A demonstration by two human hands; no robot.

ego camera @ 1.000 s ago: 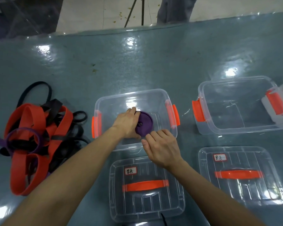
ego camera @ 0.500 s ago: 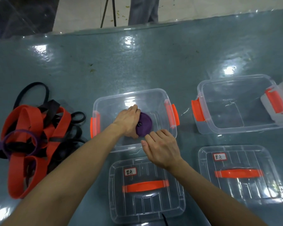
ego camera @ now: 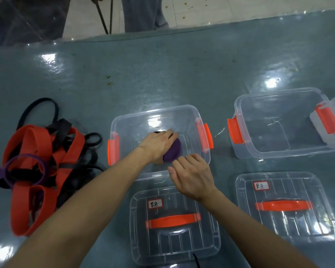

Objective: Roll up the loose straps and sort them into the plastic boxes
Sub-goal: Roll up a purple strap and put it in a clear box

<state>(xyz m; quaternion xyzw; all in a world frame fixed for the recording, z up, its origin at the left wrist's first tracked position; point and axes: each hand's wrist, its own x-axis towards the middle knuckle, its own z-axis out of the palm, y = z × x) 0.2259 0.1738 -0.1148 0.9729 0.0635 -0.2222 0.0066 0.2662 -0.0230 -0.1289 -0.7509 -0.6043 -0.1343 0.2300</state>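
A rolled purple fabric strap point(ego camera: 174, 151) is held inside the clear rectangular plastic box with orange side latches point(ego camera: 155, 113), which stands at the middle of the glossy blue-green table point(ego camera: 162, 74). The roll is gripped by the left hand point(ego camera: 159, 145): its fingers are laid over the top of the roll and the thumb is tucked beneath. The right hand point(ego camera: 191, 175) is placed above the box's near rim, knuckles up, with bent fingers reaching the roll's near edge. Whether the roll is pinched by them cannot be told, since the fingertips are hidden. A second clear plastic box point(ego camera: 278, 132) of the same kind is set well apart to the right. Two clear flat lids with orange handles and white handwritten labels are laid nearer the person, one lid point(ego camera: 174, 240) before the middle box and the other lid point(ego camera: 286, 227) before the right one. A tangled pile of loose orange, black and purple straps point(ego camera: 46, 161) is spread on the table to the left.
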